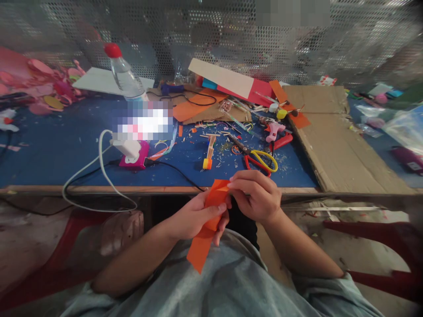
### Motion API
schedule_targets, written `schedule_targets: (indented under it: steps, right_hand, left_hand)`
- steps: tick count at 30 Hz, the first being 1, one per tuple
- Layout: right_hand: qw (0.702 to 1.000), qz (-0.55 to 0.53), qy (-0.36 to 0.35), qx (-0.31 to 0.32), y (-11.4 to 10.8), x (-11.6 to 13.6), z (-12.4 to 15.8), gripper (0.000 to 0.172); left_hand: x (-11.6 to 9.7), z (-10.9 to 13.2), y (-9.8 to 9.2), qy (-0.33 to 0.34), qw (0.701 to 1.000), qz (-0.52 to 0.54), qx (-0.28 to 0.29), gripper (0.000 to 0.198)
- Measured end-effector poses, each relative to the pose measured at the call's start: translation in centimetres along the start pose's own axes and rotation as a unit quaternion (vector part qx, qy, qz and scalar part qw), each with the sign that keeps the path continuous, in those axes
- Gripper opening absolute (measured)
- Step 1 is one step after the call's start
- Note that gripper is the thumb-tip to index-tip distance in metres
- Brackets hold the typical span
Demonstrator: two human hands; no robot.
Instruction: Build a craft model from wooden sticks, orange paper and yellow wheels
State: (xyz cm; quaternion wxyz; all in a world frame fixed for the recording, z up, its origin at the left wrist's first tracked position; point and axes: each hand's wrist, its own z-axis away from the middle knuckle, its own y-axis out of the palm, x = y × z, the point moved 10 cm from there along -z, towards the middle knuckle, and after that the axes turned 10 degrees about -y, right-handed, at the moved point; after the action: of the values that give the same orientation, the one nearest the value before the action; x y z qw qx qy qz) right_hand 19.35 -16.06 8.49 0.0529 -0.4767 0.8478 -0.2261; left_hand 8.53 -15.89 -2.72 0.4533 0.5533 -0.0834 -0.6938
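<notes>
An orange paper strip (202,246) is held in front of my body, just short of the table's front edge. My left hand (198,213) grips it, thumb pressed flat on its face and fingers behind. At the strip's upper end my right hand (256,193) pinches a corner or folded flap between thumb and fingertips. The strip's lower end hangs free and is cut at a slant. Beyond the hands lie scissors (256,157) with one yellow and one red handle, and a small stick piece (208,156) with a yellow and orange block at its end.
A magenta power socket block (142,156) with a white plug and cables sits left, before a red-capped bottle (125,75). A pink glue gun (274,130) lies right of centre. Cardboard (350,149) covers the right side. Paper scraps litter the blue table (66,132).
</notes>
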Motion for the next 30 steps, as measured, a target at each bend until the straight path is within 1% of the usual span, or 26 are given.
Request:
schedule_targets:
  steps: [2, 4, 5, 6, 8, 9, 11, 13, 15, 17, 19, 21, 22, 24, 25, 26, 28, 29, 30]
  right_hand:
    - [1.000, -0.003, 0.024, -0.016, -0.5, -0.5, -0.2, 0.020]
    - [0.996, 0.013, 0.078, -0.030, -1.4, -2.3, -0.2, 0.012]
    - [0.992, 0.027, 0.115, -0.039, -2.1, -3.7, -0.2, 0.007]
    - [0.986, 0.033, 0.155, -0.043, -2.7, -5.4, -0.1, 0.008]
    - [0.968, 0.026, 0.242, -0.065, -4.0, -9.6, 0.3, 0.013]
    - [0.961, 0.022, 0.262, -0.082, -4.8, -11.6, 0.2, 0.017]
    - [0.957, 0.025, 0.277, -0.079, -5.5, -15.3, -0.5, 0.019]
    - [0.953, 0.056, 0.295, -0.051, -5.8, -18.8, -1.2, 0.021]
    - [0.947, 0.109, 0.303, -0.017, -5.6, -21.7, -1.8, 0.021]
    - [0.942, 0.138, 0.305, 0.011, -4.9, -24.0, -2.3, 0.020]
    - [0.940, 0.133, 0.313, 0.021, -3.7, -26.0, -2.4, 0.018]
    - [0.940, 0.118, 0.319, 0.022, -2.5, -27.6, -2.4, 0.016]
    - [0.940, 0.116, 0.320, 0.029, -1.8, -28.2, -2.5, 0.013]
    - [0.939, 0.122, 0.319, 0.050, -0.8, -29.0, -2.8, 0.008]
    - [0.940, 0.130, 0.309, 0.063, -0.3, -29.0, -3.2, 0.009]
    - [0.943, 0.141, 0.292, 0.076, 0.0, -28.6, -3.7, 0.014]
    - [0.953, 0.154, 0.245, 0.091, 0.6, -26.9, -4.9, 0.033]
    - [0.958, 0.143, 0.232, 0.089, 0.8, -25.9, -5.4, 0.038]
    - [0.962, 0.111, 0.232, 0.087, 1.2, -24.9, -5.8, 0.035]
  left_hand:
    - [0.0, 0.1, 0.0, 0.001, 1.000, 0.003, 0.002, 0.053]
    - [0.1, 0.2, 0.0, 0.001, 1.000, 0.004, 0.004, 0.051]
    - [0.1, 0.2, -0.1, 0.002, 1.000, 0.006, 0.005, 0.050]
    - [0.1, 0.2, -0.2, 0.004, 1.000, 0.008, 0.007, 0.049]
    - [0.0, 0.3, -0.6, 0.011, 1.000, 0.016, 0.011, 0.048]
    - [-0.1, 0.3, -0.7, 0.016, 1.000, 0.021, 0.013, 0.049]
    - [-0.5, 0.3, -1.2, 0.027, 0.999, 0.027, 0.013, 0.051]
    - [-0.8, 0.3, -1.5, 0.040, 0.999, 0.030, 0.015, 0.051]
    - [-1.3, 0.2, -1.7, 0.053, 0.998, 0.030, 0.015, 0.051]
    - [-1.8, 0.1, -1.8, 0.062, 0.998, 0.026, 0.014, 0.050]
    - [-2.8, 0.0, -1.8, 0.066, 0.998, 0.019, 0.008, 0.050]
    - [-4.6, 0.1, -1.9, 0.076, 0.997, -0.004, -0.006, 0.051]
    - [-5.9, 0.1, -2.0, 0.090, 0.995, -0.025, -0.019, 0.051]
    - [-9.4, 0.4, -2.4, 0.140, 0.986, -0.066, -0.055, 0.049]
    - [-11.3, 0.5, -2.7, 0.167, 0.979, -0.085, -0.076, 0.048]
    - [-13.4, 0.7, -3.0, 0.202, 0.968, -0.109, -0.100, 0.047]
    - [-17.1, 0.9, -3.9, 0.263, 0.936, -0.161, -0.167, 0.047]
    - [-18.6, 0.8, -4.4, 0.281, 0.920, -0.189, -0.196, 0.048]
    - [-19.9, 0.6, -4.8, 0.297, 0.905, -0.211, -0.221, 0.050]
